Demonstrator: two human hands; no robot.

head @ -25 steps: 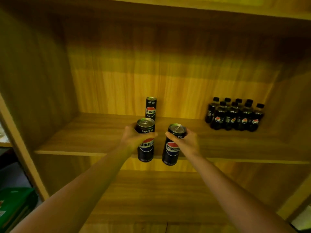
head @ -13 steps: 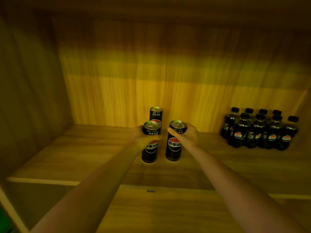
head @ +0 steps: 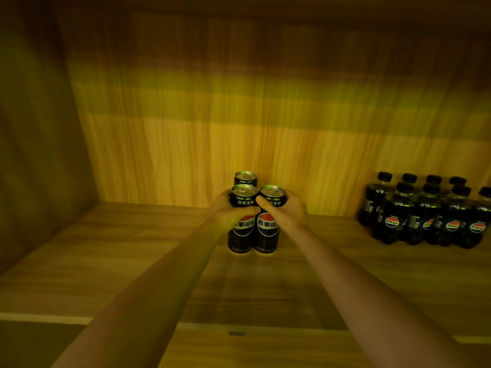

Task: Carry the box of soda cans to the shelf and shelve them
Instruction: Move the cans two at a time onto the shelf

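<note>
While your left hand (head: 228, 211) and right hand (head: 288, 211) are gripping the front cans (head: 242, 231), you're risking bumping the rear can (head: 245, 177) over.

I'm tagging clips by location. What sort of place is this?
Likely a shop or storeroom: a wooden shelf holds identical cola cans, and matching cola bottles stand grouped at its right.

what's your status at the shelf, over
Left hand grips left can, right hand grips right can. Both upright, side by side, just before third can. Bottles off to the right, nothing in the way.
</note>
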